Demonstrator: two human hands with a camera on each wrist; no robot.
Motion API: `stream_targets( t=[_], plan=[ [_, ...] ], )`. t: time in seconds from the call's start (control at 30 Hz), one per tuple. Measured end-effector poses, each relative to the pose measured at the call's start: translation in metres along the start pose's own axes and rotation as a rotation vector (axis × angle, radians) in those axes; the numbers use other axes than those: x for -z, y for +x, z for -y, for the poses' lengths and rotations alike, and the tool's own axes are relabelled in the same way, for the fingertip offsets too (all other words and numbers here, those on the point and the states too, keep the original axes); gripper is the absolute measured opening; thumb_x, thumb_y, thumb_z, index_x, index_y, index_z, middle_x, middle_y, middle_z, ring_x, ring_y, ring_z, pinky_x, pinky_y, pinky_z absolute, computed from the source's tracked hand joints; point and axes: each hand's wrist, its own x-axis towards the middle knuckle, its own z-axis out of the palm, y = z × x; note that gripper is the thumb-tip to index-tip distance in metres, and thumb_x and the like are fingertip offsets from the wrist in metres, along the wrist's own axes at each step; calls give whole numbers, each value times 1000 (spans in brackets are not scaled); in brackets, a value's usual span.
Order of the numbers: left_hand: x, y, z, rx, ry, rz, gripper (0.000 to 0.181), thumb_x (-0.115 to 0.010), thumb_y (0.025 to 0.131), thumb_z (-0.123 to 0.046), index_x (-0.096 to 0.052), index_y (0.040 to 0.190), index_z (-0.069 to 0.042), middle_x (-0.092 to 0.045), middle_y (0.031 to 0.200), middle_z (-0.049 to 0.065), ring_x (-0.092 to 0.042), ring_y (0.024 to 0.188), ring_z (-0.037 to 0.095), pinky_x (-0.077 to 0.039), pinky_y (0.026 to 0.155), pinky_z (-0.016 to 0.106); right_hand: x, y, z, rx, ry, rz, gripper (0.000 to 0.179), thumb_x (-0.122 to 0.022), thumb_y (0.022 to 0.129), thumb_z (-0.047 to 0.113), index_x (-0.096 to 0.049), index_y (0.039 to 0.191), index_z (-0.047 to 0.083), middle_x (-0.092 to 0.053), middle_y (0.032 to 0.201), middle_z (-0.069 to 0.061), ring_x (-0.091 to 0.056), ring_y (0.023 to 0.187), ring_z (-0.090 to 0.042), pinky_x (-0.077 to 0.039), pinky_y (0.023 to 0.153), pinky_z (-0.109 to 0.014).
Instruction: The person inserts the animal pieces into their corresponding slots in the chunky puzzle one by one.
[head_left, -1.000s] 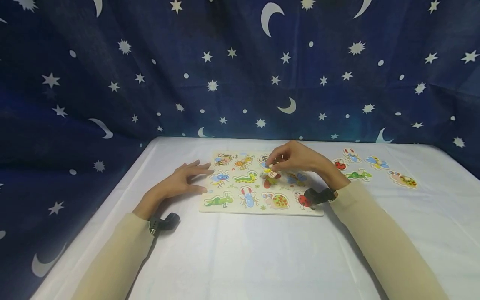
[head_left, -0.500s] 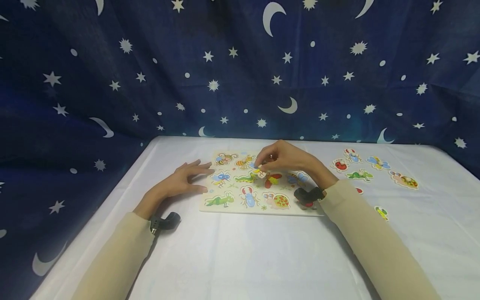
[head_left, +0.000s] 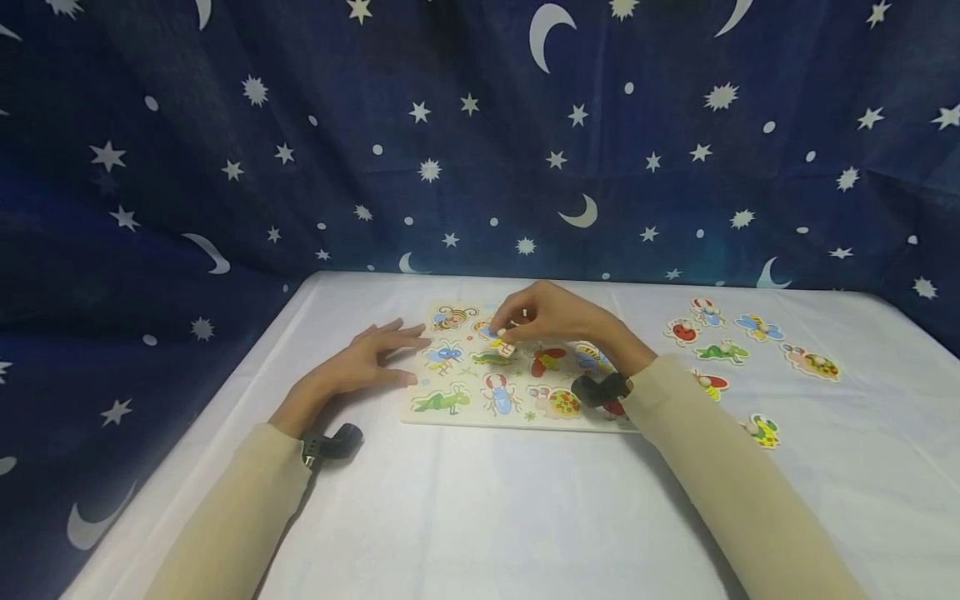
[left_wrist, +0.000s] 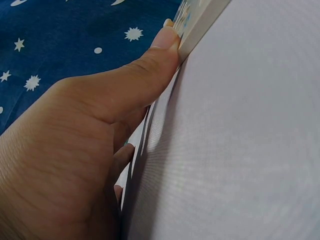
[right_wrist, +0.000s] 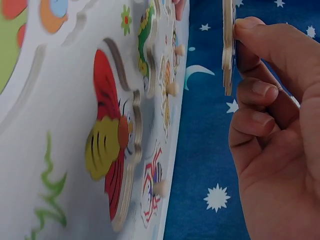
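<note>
My right hand (head_left: 557, 313) pinches a wooden puzzle piece (head_left: 506, 348) above the middle of a white insect puzzle board (head_left: 477, 414). In the right wrist view the piece (right_wrist: 228, 55) appears edge-on, apart from the board, so its picture is hidden there. A little yellow and blue shows on it in the head view. Along the board's left edge rests my left hand (head_left: 366, 360), fingers spread; the left wrist view has its thumb (left_wrist: 145, 75) touching that edge. Knobbed bee (head_left: 452, 317) and spider (right_wrist: 152, 187) pieces sit in the board's far row.
Right of the board lie several loose knobbed pieces: a ladybug (head_left: 683, 332), a beetle (head_left: 707, 312), a bee (head_left: 759, 327), a grasshopper (head_left: 722, 352) and a snail (head_left: 812, 362). Two more, a red-winged one (head_left: 712, 383) and a green-yellow one (head_left: 763, 431), lie nearer. A starry curtain (head_left: 480, 125) hangs behind the table.
My right hand has moved left across the board with the puzzle piece, uncovering board pictures and two loose pieces on the right. The left hand has stayed at the board's edge.
</note>
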Motion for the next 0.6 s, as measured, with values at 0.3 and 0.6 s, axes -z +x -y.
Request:
stream_targets(
  t=[0.3,0.6],
  plan=[
    [1,1,0,9,1,12,61,-75,80,-40,-56,136,-23,-38,150,-3,-15,144,28,-1,115,49,-8,14,6,-10,-10,9,13,-75,85,19,-76,97,19,-65,83,2,-49,70,-19,-40,62,-31],
    [1,1,0,6,-4,17,62,-75,80,-41,-56,136,-23,-37,150,-3,-15,144,29,-1,115,50,-18,30,9,-62,-24,2,13,-75,84,17,-77,96,21,-68,84,4,-53,72,-20,-45,64,-30]
  ],
)
